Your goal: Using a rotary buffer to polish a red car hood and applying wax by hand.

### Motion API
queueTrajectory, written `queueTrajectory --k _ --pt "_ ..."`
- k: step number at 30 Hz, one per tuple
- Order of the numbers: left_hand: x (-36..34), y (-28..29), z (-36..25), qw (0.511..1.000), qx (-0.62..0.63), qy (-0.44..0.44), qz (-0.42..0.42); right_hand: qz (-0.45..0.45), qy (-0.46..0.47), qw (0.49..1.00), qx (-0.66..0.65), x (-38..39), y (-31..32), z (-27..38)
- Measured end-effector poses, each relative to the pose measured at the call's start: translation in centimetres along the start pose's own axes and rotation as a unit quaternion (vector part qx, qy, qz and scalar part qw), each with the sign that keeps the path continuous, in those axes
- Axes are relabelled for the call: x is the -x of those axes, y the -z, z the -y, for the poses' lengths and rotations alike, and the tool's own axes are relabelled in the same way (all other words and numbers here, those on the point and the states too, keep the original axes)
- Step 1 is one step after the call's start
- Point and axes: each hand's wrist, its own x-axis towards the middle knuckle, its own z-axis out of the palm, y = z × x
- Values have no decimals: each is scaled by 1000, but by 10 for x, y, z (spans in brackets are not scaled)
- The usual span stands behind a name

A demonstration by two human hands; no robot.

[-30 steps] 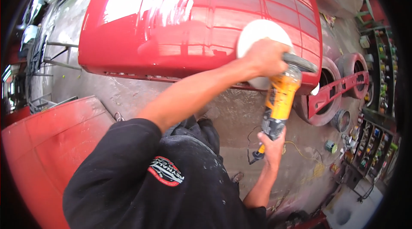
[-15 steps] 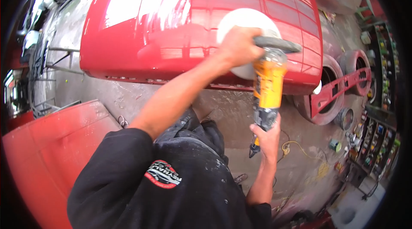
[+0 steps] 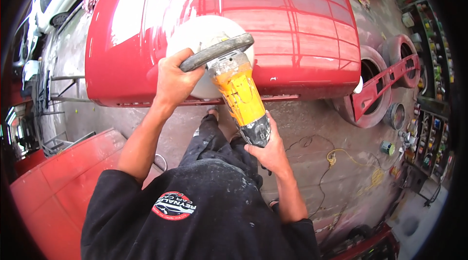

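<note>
A yellow and black power polisher (image 3: 243, 99) is held in both my hands. Its round white pad (image 3: 207, 30) lies against a glossy red car body panel (image 3: 302, 60), near the panel's front edge. My left hand (image 3: 178, 79) is closed round the left end of the dark loop handle at the polisher's head. My right hand (image 3: 268, 148) wraps the black rear end of the tool's body. The pad hides part of the panel, and the tool's head covers the pad's middle.
Another red panel (image 3: 73, 162) lies at the lower left beside a metal stand (image 3: 66, 87). Tires (image 3: 368, 109) with a red strip part (image 3: 385, 87) across them are at the right. A yellow cord (image 3: 360, 150) runs over the floor. Shelves with containers (image 3: 431, 143) line the far right.
The polisher has moved left along the panel with both hands, and its rear end has swung so the body now slants down to the right. My left arm is more bent.
</note>
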Motion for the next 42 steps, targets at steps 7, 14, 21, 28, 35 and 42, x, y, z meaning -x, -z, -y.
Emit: queueTrajectory --k 7,14,21,28,35,42 --pt "-47 -70 -29 993 6 -101 58 -111 13 992 -54 7 20 -17" --pt "-103 -207 -108 974 42 -145 170 -228 -8 965 -128 13 105 -37" --pt "-96 -235 -129 975 25 -147 164 -256 -9 960 -110 18 126 -36" --pt "-37 -156 -69 987 57 -114 96 -175 -17 983 -50 42 88 -33" --pt "56 -48 -13 996 89 -11 -11 -7 1 999 54 53 51 -15" --pt "103 8 15 990 98 62 -75 81 -14 985 149 56 22 25"
